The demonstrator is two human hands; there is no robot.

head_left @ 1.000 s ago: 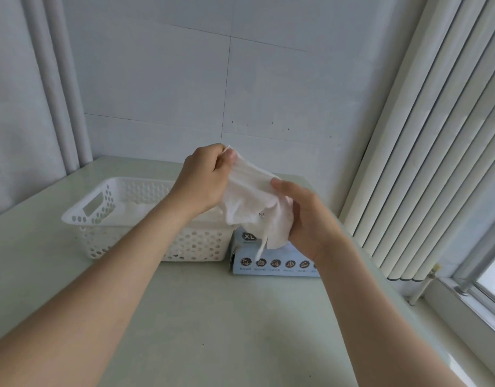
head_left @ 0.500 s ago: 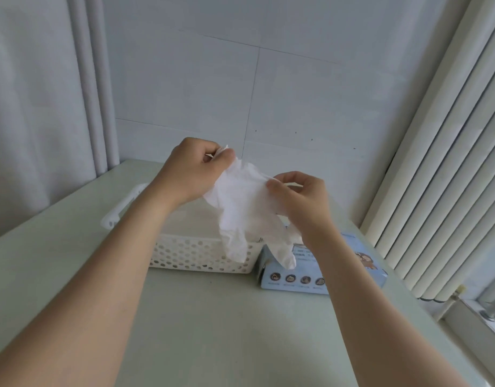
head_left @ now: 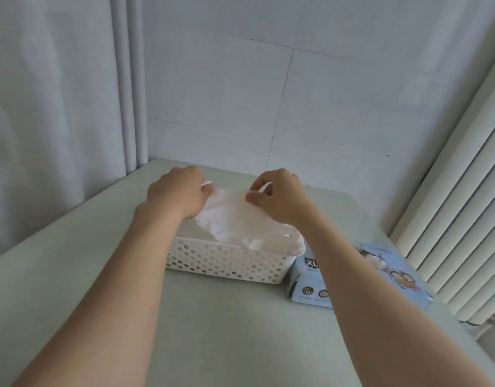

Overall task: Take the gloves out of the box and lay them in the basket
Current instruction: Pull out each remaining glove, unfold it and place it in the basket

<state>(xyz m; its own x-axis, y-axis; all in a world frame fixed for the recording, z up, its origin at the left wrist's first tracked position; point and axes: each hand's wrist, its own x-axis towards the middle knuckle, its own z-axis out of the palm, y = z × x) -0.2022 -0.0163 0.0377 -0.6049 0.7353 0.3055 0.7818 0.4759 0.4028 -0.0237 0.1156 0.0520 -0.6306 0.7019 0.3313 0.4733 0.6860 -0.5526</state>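
A white glove (head_left: 240, 216) was held stretched between the two hands above the white basket (head_left: 221, 261), which stood toward the far edge of the desk (head_left: 212, 331). One side of its upper end was pinched between the thumb and curled fingers of the left hand (head_left: 176, 198), and the other side was pinched in the same way by the right hand (head_left: 279, 201). The glove's lower part was draped into the basket, with its finger end bunched over the near right corner of the rim. The blue box (head_left: 307, 277) lay just beside the basket, toward the desk's right edge, and was partly hidden by the right forearm. Something white could be made out on its top, though whether it was another glove could not be told.

The step in hand was judged to be the laying of this glove. To be done well, the pinched end would best be lowered evenly, with both hands level, so that the thin film was set down flat rather than dropped in a heap. The part lapping the rim would need to be drawn inward first, since a light glove left hanging there could slide out onto the desk. The pinches were best released only once the glove was resting, as such film might cling to skin and be lifted out again.
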